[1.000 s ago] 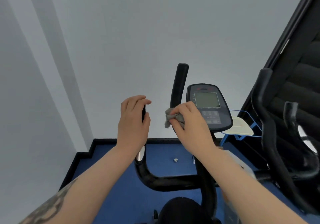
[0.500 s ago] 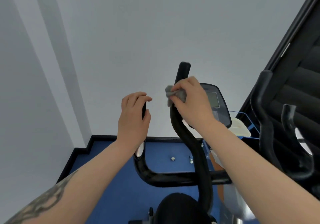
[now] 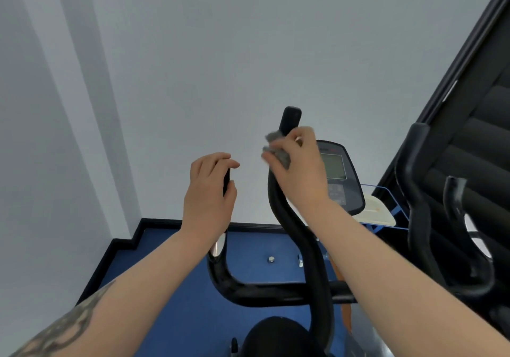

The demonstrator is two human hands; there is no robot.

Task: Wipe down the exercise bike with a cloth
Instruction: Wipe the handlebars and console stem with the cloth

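**Cloth on the right handlebar, near its tip**

At twelve o'clock from the saddle (image 3: 276, 334), your exercise bike (image 3: 278, 287) faces a pale wall (image 3: 220, 53), with open blue floor (image 3: 171, 252) between the handlebars and the black skirting (image 3: 248, 223). Toward three o'clock room is tight: the console (image 3: 340, 174) sits just beside your right hand (image 3: 299, 169), and a second machine's black bars (image 3: 414, 205) stand close beyond it. Toward nine o'clock the wall steps in at a corner.

Your right hand is raised on the right handlebar (image 3: 288, 218), just below its rounded tip. Its fingers are curled round the grey cloth (image 3: 276, 149), clamping it against the bar; the cloth bunches out toward eleven o'clock of the knuckles, slightly blurred.

Your left hand (image 3: 208, 194) grips the left handlebar (image 3: 220, 268) near its upper end, fingers wrapped over the top and thumb against the side. Both forearms reach forward, well apart, the left one tattooed.
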